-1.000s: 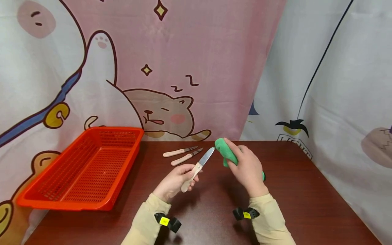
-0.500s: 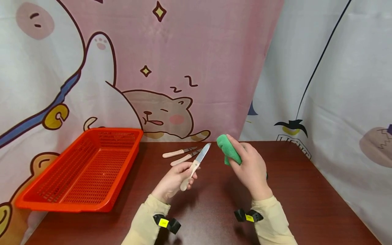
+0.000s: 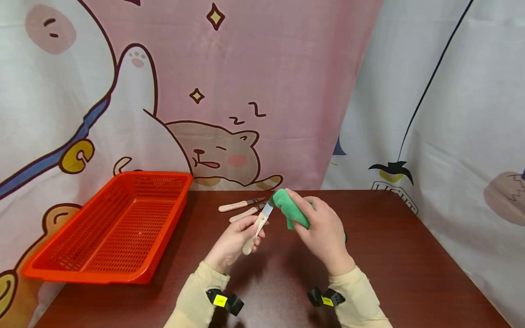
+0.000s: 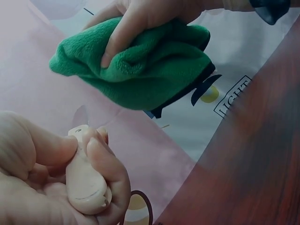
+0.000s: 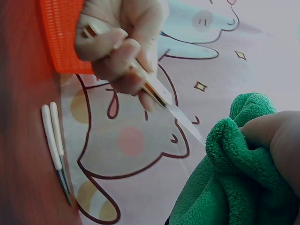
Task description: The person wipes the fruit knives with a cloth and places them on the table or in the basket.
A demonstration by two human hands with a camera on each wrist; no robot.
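Observation:
My left hand (image 3: 233, 241) grips a folding knife (image 3: 259, 230) by its cream handle, blade out and tilted up to the right. In the right wrist view the knife's blade (image 5: 184, 123) runs toward the cloth, its tip reaching the cloth's edge. My right hand (image 3: 324, 232) holds a bunched green cloth (image 3: 292, 210) between thumb and fingers, over the outer part of the blade in the head view. Whether cloth and blade press together I cannot tell. From the left wrist, the green cloth (image 4: 140, 70) hangs above the knife handle (image 4: 85, 180).
Two more cream-handled knives (image 3: 232, 206) lie on the dark wooden table (image 3: 393, 273) behind my left hand, blades pointing right. A red plastic basket (image 3: 141, 269) stands at the left. A printed curtain (image 3: 295, 91) hangs behind the table.
My right hand first drew slightly away to the right, then came left and down with the cloth, which now covers the knife's blade tip. My left hand has barely moved.

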